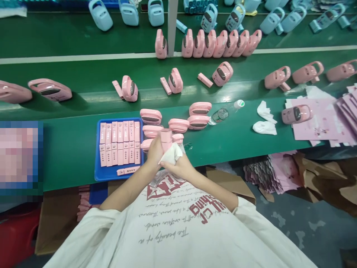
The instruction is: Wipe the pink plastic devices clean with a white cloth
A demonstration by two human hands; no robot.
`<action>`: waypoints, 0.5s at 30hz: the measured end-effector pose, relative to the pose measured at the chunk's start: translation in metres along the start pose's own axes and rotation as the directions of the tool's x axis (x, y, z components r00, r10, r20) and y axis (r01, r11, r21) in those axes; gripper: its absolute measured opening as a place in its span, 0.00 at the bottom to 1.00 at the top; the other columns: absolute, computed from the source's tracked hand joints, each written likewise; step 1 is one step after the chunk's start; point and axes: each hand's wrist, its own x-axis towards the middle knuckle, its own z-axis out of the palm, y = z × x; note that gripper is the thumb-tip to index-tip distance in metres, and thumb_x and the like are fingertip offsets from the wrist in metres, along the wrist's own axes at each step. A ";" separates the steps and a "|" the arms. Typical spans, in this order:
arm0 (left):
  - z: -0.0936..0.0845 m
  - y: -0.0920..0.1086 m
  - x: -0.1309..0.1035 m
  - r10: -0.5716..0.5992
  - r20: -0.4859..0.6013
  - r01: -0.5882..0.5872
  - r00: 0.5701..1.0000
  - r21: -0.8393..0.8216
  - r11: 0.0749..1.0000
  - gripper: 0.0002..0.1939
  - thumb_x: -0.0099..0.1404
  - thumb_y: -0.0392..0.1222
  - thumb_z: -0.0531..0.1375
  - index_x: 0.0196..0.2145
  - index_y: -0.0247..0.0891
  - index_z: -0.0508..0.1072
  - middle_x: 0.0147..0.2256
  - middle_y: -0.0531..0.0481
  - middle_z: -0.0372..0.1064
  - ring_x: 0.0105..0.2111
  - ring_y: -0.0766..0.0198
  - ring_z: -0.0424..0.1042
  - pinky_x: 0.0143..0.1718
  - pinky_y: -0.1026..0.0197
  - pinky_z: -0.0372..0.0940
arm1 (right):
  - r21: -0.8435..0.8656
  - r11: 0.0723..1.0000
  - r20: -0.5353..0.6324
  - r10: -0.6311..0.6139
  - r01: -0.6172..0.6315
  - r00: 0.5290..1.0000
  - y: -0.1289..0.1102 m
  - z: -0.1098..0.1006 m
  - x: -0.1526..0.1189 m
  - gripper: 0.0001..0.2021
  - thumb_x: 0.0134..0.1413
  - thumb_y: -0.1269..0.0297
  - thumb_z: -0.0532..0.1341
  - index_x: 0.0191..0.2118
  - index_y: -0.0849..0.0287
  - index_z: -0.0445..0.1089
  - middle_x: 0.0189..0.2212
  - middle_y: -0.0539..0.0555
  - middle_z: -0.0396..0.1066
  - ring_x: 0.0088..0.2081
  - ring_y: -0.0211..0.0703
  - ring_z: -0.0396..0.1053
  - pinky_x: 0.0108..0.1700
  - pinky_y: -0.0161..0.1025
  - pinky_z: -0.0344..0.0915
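Note:
At the table's front edge, close to my shirt, my left hand (155,150) is closed round a small pink box-shaped part (166,134). My right hand (182,167) grips a white cloth (172,153), which lies against the lower end of that part. My fingers hide some of both. Just beyond my hands several pink handled cases (179,125) with dark oval windows stand in a cluster. On my left, a blue tray (98,175) holds rows of slim pink sticks (120,152) marked with small dark symbols; one stick (127,170) lies crosswise at its front.
A clear bottle (223,114) lies right of the cluster, with crumpled white cloths (264,127) farther along. Pink printed sheets (315,115) bear another pink case (297,114). More pink cases (175,80) stand on the green belt (95,80). Open cardboard boxes (231,182) sit below the table.

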 end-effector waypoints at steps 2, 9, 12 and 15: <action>-0.009 -0.014 0.006 0.099 0.057 -0.111 0.993 0.270 0.956 0.18 0.62 0.52 0.55 0.34 0.34 0.75 0.31 0.47 0.74 0.31 0.62 0.72 0.34 0.61 0.67 | -0.014 0.999 -0.074 0.044 -0.046 0.996 0.021 -0.005 0.001 0.19 0.39 0.54 0.66 0.38 0.61 0.70 0.35 0.54 0.75 0.36 0.44 0.70 0.42 0.42 0.68; -0.157 -0.009 0.033 0.283 -0.357 0.051 0.890 0.695 0.717 0.16 0.60 0.37 0.54 0.46 0.33 0.70 0.50 0.37 0.66 0.51 0.54 0.66 0.54 0.51 0.61 | -0.059 0.887 -0.680 0.300 -0.458 0.669 0.122 -0.091 -0.014 0.22 0.39 0.46 0.59 0.33 0.62 0.66 0.32 0.62 0.73 0.38 0.55 0.70 0.42 0.50 0.66; -0.226 -0.005 0.028 0.291 -0.517 0.270 0.805 0.756 0.596 0.22 0.55 0.31 0.56 0.49 0.27 0.67 0.51 0.30 0.63 0.58 0.44 0.59 0.60 0.41 0.50 | -0.091 0.809 -0.772 0.311 -0.581 0.555 0.145 -0.131 -0.022 0.15 0.37 0.51 0.59 0.26 0.58 0.62 0.28 0.66 0.71 0.38 0.61 0.70 0.42 0.56 0.65; -0.261 -0.009 0.025 0.248 -0.555 0.388 0.794 0.777 0.495 0.22 0.53 0.30 0.57 0.47 0.25 0.69 0.47 0.28 0.66 0.55 0.40 0.62 0.58 0.39 0.52 | -0.167 0.796 -0.795 0.241 -0.582 0.557 0.155 -0.158 -0.014 0.11 0.40 0.53 0.58 0.23 0.55 0.59 0.26 0.65 0.70 0.40 0.61 0.69 0.44 0.55 0.65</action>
